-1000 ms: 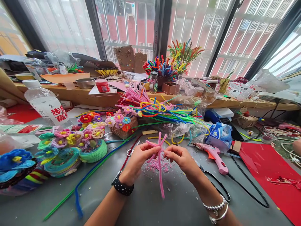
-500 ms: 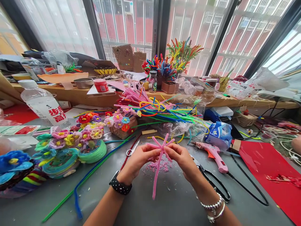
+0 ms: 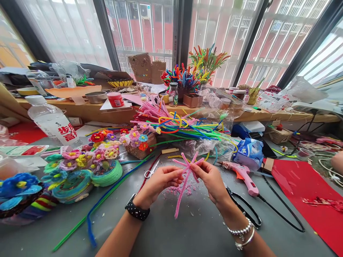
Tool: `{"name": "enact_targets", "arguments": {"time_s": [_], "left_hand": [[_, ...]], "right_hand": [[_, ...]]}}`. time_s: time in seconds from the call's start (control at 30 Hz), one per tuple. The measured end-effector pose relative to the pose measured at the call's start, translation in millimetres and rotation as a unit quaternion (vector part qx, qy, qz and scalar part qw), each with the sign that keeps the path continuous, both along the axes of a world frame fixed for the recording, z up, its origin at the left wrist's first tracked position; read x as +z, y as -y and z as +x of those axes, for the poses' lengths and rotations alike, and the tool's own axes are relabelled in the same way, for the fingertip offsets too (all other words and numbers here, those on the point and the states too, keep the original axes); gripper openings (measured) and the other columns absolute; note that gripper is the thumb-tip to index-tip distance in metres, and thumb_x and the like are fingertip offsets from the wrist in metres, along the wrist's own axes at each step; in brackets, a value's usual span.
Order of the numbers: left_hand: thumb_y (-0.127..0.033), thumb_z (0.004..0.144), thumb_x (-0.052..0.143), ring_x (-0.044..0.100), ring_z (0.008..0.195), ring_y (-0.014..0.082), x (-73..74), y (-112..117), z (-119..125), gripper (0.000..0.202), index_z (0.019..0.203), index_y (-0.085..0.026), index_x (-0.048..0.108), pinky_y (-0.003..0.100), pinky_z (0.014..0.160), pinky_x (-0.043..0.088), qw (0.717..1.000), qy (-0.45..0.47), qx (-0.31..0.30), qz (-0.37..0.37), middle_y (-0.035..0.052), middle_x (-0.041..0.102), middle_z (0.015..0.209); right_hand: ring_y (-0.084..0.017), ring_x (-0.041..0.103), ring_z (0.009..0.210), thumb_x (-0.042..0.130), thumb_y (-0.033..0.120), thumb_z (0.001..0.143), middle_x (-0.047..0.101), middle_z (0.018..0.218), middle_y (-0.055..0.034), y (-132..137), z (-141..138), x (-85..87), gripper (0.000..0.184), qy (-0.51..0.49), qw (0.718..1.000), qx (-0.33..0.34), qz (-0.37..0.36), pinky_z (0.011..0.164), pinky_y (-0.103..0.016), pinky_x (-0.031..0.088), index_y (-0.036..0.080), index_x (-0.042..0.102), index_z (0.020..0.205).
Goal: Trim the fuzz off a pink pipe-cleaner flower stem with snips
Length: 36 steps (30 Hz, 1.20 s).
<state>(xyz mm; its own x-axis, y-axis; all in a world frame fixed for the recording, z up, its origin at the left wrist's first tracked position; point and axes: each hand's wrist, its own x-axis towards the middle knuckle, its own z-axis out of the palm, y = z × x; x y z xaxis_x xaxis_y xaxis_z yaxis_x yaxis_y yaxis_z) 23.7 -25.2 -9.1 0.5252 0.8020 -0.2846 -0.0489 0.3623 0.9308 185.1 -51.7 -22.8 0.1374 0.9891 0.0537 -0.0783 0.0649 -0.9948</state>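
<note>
Both my hands hold a pink pipe-cleaner piece point(image 3: 183, 187) above the grey table point(image 3: 187, 232). It has a long stem hanging toward me and short arms spreading at the top like a star. My left hand point(image 3: 160, 182), with a black watch on its wrist, pinches the left side of the knot. My right hand point(image 3: 210, 178), with silver bracelets on its wrist, pinches the right side. Pink fluff scraps point(image 3: 179, 189) lie on the table under the piece.
Small scissors point(image 3: 150, 171) lie just left of my hands, a pink glue gun point(image 3: 242, 175) and black scissors point(image 3: 246, 210) to the right. A pile of coloured pipe cleaners point(image 3: 182, 125) sits behind, finished flowers point(image 3: 88, 157) and a water bottle point(image 3: 52, 121) at left, red paper point(image 3: 308, 192) at right.
The pink piece has turned: its long stem has swung from hanging straight down to slanting down-left. My right hand has risen a little, and my left hand has stayed at the knot.
</note>
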Motion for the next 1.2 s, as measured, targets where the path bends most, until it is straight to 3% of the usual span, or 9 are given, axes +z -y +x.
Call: {"name": "enact_targets", "arguments": {"time_s": [0.13, 0.23, 0.53, 0.9, 1.03, 1.2], "left_hand": [[-0.031, 0.063, 0.066, 0.048, 0.054, 0.0060, 0.3, -0.1, -1.2, 0.020, 0.071, -0.013, 0.064, 0.018, 0.056, 0.038, 1.000, -0.005, -0.009, -0.003, -0.0003, 0.057, 0.062], [-0.029, 0.063, 0.067, 0.046, 0.052, 0.0051, 1.3, 0.5, -1.3, 0.018, 0.067, -0.013, 0.062, 0.017, 0.053, 0.037, 1.000, -0.003, -0.020, -0.009, -0.0018, 0.054, 0.059], [-0.027, 0.066, 0.065, 0.052, 0.055, 0.0056, 2.2, 1.7, -0.7, 0.017, 0.073, -0.012, 0.064, 0.018, 0.057, 0.041, 0.993, 0.060, -0.034, -0.096, 0.0005, 0.059, 0.065], [-0.027, 0.061, 0.070, 0.051, 0.057, 0.0073, -3.5, 5.3, 8.9, 0.020, 0.067, -0.013, 0.056, 0.021, 0.060, 0.040, 0.994, 0.107, 0.003, -0.011, -0.0007, 0.059, 0.064], [-0.028, 0.064, 0.067, 0.051, 0.059, 0.0073, -0.6, 4.2, 5.7, 0.021, 0.078, -0.014, 0.061, 0.020, 0.059, 0.039, 0.995, 0.099, 0.008, 0.005, 0.0004, 0.059, 0.069], [-0.042, 0.065, 0.062, 0.040, 0.045, 0.0055, 5.1, 0.0, -0.8, 0.030, 0.071, -0.013, 0.060, 0.019, 0.047, 0.031, 0.998, 0.048, 0.039, 0.028, -0.0036, 0.049, 0.050]], "right_hand": [[-0.009, 0.044, 0.051, 0.066, 0.038, 0.063, 0.054, 0.056, 0.0022, -0.5, 9.6, 6.6, 0.026, 0.034, 0.996, 0.087, -0.018, 0.050, -0.023, 0.035, 0.013, 0.061, 0.068], [-0.009, 0.046, 0.052, 0.067, 0.037, 0.062, 0.056, 0.056, 0.0016, -1.3, 12.7, 8.0, 0.026, 0.050, 0.992, 0.109, -0.027, 0.052, -0.023, 0.036, 0.013, 0.062, 0.068], [-0.012, 0.050, 0.058, 0.071, 0.038, 0.056, 0.056, 0.059, 0.0010, -1.1, -1.4, -1.4, 0.027, -0.076, 0.996, 0.014, -0.037, 0.059, -0.026, 0.040, 0.014, 0.061, 0.063], [-0.009, 0.050, 0.053, 0.074, 0.029, 0.052, 0.060, 0.061, 0.0018, 1.2, -13.3, -0.6, 0.020, -0.273, 0.957, -0.015, -0.101, 0.054, -0.021, 0.041, 0.016, 0.065, 0.064], [-0.008, 0.050, 0.054, 0.074, 0.028, 0.053, 0.060, 0.060, 0.0019, -0.2, -9.4, 0.4, 0.020, -0.280, 0.955, -0.013, -0.097, 0.053, -0.019, 0.041, 0.016, 0.066, 0.066], [-0.007, 0.047, 0.050, 0.073, 0.032, 0.055, 0.058, 0.059, 0.0017, 0.4, -0.9, 4.5, 0.022, -0.216, 0.972, -0.011, -0.091, 0.050, -0.020, 0.039, 0.015, 0.066, 0.066]]}}
